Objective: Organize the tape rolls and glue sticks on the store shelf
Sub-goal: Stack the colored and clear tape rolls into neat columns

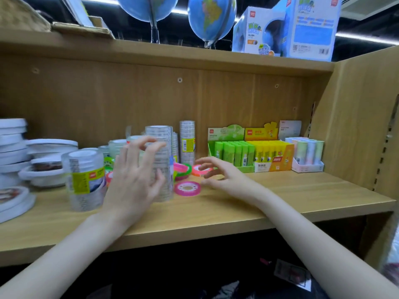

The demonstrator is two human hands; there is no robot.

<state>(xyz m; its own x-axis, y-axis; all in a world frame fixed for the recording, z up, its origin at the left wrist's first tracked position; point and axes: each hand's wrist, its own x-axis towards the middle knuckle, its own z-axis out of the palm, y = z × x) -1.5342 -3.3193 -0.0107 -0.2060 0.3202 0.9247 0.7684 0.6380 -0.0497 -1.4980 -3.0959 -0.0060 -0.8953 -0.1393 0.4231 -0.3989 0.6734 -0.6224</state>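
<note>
Left hand [138,180] spread before the tall clear tape stack [160,167] — right hand [218,173] spread, holding nothing; close low, keep it upright.

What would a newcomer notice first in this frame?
Two bare hands reach over the wooden shelf: the left hand spreads in front of a tall clear tape stack, the right hand hovers by the flat pink tape roll. To the right stand bright green glue sticks and yellow glue sticks in display boxes. Two blue globes sit on the shelf above.
</note>
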